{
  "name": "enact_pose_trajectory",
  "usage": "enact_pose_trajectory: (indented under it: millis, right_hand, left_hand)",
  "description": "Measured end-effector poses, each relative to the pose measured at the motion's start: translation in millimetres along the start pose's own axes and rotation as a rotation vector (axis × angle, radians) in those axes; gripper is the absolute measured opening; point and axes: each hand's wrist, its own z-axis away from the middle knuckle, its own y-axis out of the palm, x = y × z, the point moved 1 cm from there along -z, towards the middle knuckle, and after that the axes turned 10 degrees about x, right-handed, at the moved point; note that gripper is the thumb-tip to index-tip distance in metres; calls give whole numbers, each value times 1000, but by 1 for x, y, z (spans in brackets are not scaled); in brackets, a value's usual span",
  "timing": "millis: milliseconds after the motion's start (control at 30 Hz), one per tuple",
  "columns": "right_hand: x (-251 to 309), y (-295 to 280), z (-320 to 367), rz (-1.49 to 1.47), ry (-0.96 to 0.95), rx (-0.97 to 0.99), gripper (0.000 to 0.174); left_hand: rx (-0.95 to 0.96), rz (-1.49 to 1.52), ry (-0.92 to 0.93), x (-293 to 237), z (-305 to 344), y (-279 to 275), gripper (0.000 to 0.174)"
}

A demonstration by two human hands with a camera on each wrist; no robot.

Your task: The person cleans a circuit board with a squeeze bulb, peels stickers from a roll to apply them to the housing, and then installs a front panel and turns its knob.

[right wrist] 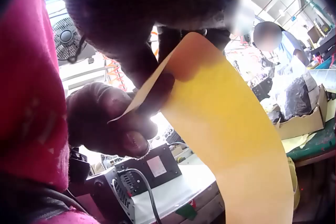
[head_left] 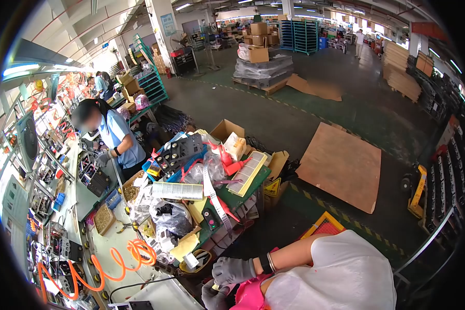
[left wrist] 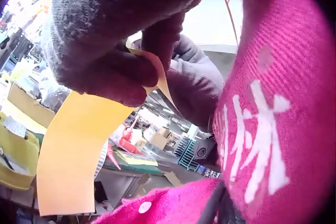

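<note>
Both hands wear grey gloves and meet in front of the pink apron at the bottom of the head view. My right hand, with a bracelet at the wrist, is just above my left hand. Between them they hold a yellow-orange strip, smooth and flexible like paper or a label. In the right wrist view the strip hangs down in a curve from the right fingers. Its upper end is bent over where the left fingers pinch it. The glove hides part of that bent end.
A heaped bench with a white paper strip, red bottles and plastic bags stands ahead. An orange coiled hose crosses the worktable at left. A person in a blue shirt works farther along. A brown board lies on the floor.
</note>
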Motion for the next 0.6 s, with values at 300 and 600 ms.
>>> enact_pose_trajectory:
  millis: [300, 600]
  right_hand:
    - [-2, -28, -12, -370, 112, 5, 15]
    - [-98, 5, -28, -616, 393, -154, 20]
  left_hand:
    - [336, 226, -79, -10, -1, 2, 53]
    - [-168, 94, -296, 27, 63, -9, 54]
